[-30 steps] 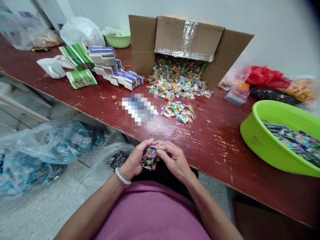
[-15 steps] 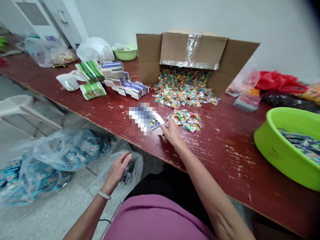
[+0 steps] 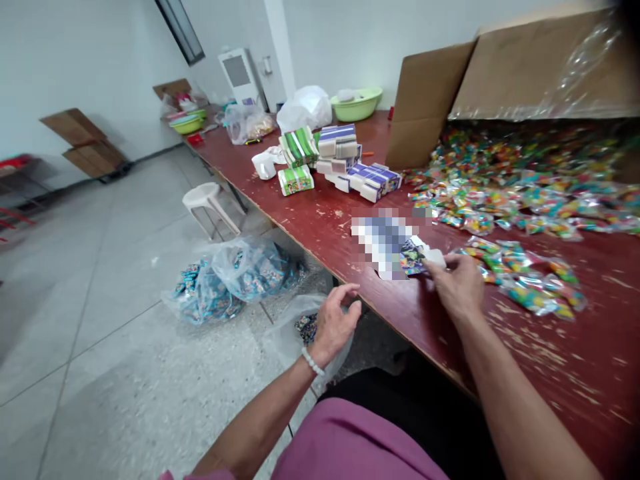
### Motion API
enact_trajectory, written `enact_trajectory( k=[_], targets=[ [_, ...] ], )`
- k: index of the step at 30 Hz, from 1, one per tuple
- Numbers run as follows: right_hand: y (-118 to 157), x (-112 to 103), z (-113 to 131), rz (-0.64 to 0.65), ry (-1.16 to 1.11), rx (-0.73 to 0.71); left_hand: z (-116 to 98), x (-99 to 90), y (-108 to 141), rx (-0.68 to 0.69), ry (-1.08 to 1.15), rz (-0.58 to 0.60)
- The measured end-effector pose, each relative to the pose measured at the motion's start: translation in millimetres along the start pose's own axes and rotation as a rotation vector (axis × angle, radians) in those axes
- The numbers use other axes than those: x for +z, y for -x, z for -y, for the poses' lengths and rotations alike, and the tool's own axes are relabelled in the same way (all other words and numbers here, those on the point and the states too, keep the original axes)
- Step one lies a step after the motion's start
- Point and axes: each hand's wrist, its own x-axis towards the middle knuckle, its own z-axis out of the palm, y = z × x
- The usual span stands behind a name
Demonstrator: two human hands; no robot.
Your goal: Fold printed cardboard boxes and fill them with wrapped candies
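My right hand (image 3: 459,287) pinches the white end flap of a flat printed carton (image 3: 413,257) on the red table. Pixelation hides much of the carton's far part. Beside that hand lies a small group of clear-wrapped colourful candies (image 3: 543,287). My left hand (image 3: 336,323), with a beaded bracelet at its wrist, hovers by the table's front edge. Its fingers are loosely bent, the thumb is apart, and nothing is in it. Under it stands a clear plastic bag (image 3: 285,330) with dark printed packets (image 3: 306,328) inside.
Candies (image 3: 500,193) spill from a cardboard box (image 3: 425,100). Farther left are bundled purple cartons (image 3: 373,180), green bundles (image 3: 299,148), a white mug (image 3: 263,167) and a green basin (image 3: 356,107). A white stool (image 3: 210,200) and bags of blue packets (image 3: 250,273) stand on the floor.
The view has swung left, showing more floor and the far end of the table. My left hand has risen toward the table edge. My right hand stays at the carton's flap end.
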Motion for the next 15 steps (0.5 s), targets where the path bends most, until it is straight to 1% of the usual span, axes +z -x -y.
enact_trajectory(
  k=[2, 4, 5, 6, 7, 8, 9, 10, 11, 12, 13, 14, 15],
  targets=[
    [6, -15, -1, 0.056, -0.285, 0.086, -12, -4.4, -4, 0.054, 0.046, -0.063],
    [18, -37, 2, 0.133, -0.523, 0.127, -27, -10.5, -8, 0.071, 0.117, -0.104],
    [26, -48, 5, 0.193, -0.577, 0.134, -34, -13.0, -9, 0.065, 0.17, -0.094],
    [36, -60, 8, 0.212, -0.602, 0.127, -41, -14.4, -10, 0.045, 0.236, -0.041],
    [47, -70, 11, 0.279, -0.599, 0.108, -48, -14.3, -10, 0.002, 0.315, 0.065],
    [58, -80, 13, 0.352, -0.596, 0.091, -55, -12.5, -9, -0.069, 0.402, 0.225],
    [69, -87, 15, 0.415, -0.604, 0.083, -60, -9.0, -7, -0.164, 0.493, 0.433],
    [80, -92, 17, 0.468, -0.627, 0.094, -64, -4.1, -3, -0.273, 0.582, 0.674],
    [89, -96, 18, 0.524, -0.655, 0.13, -67, 1.9, 1, -0.381, 0.668, 0.913],
    [97, -99, 19, 0.562, -0.684, 0.173, -69, 8.4, 6, -0.472, 0.748, 1.114],
    [104, -100, 18, 0.587, -0.707, 0.217, -69, 15.2, 10, -0.534, 0.823, 1.253],
    [109, -101, 18, 0.599, -0.723, 0.254, -67, 21.8, 15, -0.569, 0.887, 1.332],
    [112, -101, 17, 0.585, -0.734, 0.278, -65, 28.2, 18, -0.586, 0.937, 1.352]
  ],
)
